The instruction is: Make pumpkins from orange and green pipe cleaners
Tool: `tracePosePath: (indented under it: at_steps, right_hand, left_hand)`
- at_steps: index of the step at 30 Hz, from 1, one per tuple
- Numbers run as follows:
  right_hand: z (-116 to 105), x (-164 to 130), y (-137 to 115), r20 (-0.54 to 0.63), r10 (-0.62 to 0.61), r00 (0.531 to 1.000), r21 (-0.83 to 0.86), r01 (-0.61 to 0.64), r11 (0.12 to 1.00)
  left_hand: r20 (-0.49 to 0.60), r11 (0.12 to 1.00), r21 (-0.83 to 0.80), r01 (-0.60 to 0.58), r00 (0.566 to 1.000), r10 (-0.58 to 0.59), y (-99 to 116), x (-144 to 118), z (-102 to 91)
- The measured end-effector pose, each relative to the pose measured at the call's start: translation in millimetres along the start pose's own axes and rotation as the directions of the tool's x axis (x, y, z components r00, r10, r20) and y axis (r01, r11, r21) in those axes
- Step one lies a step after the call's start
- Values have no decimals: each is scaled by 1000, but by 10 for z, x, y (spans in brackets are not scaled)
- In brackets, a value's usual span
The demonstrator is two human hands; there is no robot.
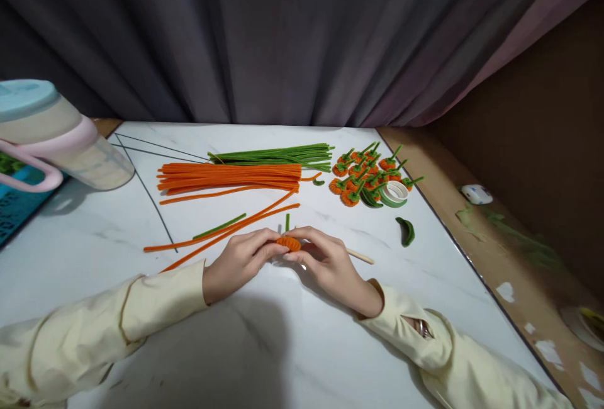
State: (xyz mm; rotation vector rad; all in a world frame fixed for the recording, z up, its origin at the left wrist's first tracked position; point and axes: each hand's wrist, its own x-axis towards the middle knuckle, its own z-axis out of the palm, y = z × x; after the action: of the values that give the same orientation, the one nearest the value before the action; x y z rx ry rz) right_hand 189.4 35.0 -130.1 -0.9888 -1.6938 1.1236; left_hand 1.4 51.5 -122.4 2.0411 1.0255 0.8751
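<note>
Between my two hands is a small ribbed orange pipe-cleaner pumpkin [289, 243], with a green stem [287, 223] sticking up behind it. My left hand [245, 258] pinches its left side with thumb and fingers. From the other side my right hand [328, 261] grips it the same way. Part of a silvery object shows under my hands; its kind is hidden. A thin wooden stick [360, 256] pokes out from behind my right hand. Loose orange pipe cleaners [226, 231] and a short green pipe cleaner [219, 226] lie just beyond my left hand.
Bundles of orange pipe cleaners [231, 177] and green pipe cleaners [274, 155] lie at the back. Several finished pumpkins [350, 197] cluster right, beside a tape roll [395, 193] and a curled green piece [406, 231]. A large lidded cup [80, 151] stands left; a curtain [264, 38] hangs behind.
</note>
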Motion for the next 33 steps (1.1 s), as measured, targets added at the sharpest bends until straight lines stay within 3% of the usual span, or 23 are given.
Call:
tracePosePath:
  at_steps: [4, 8, 11, 15, 19, 23, 29, 33]
  right_hand:
    - [45, 26, -10, -23, 212, 977, 326, -193, 925]
    - [73, 57, -7, 14, 317, 948, 560, -271, 783]
    - [50, 82, -10, 82, 352, 932, 628, -323, 709]
    - [6, 97, -4, 142, 387, 911, 625, -386, 679]
    - [3, 92, -4, 146, 407, 902, 631, -402, 664]
    - [-2, 93, -6, 210, 432, 877, 680, -449, 580]
    - [-55, 129, 12, 321, 411, 853, 698, -507, 506]
    - [-65, 139, -4, 331, 432, 839, 682, -529, 505]
  left_hand:
    - [-101, 999, -38, -6, 995, 2, -48, -40, 20]
    - [-162, 986, 5, -167, 973, 166, -76, -39, 19]
    - [-197, 967, -24, -253, 950, 243, -61, -5, 10]
    - [-234, 974, -70, -214, 953, 192, -21, 22, 0]
    - [-149, 984, -146, -98, 986, 76, -11, 24, -20]
    - [-67, 981, -192, -18, 998, 5, -52, 50, -48]
    - [104, 966, -258, -11, 994, 39, -74, 87, -75]
    - [90, 965, -263, -18, 995, 43, -48, 74, -76]
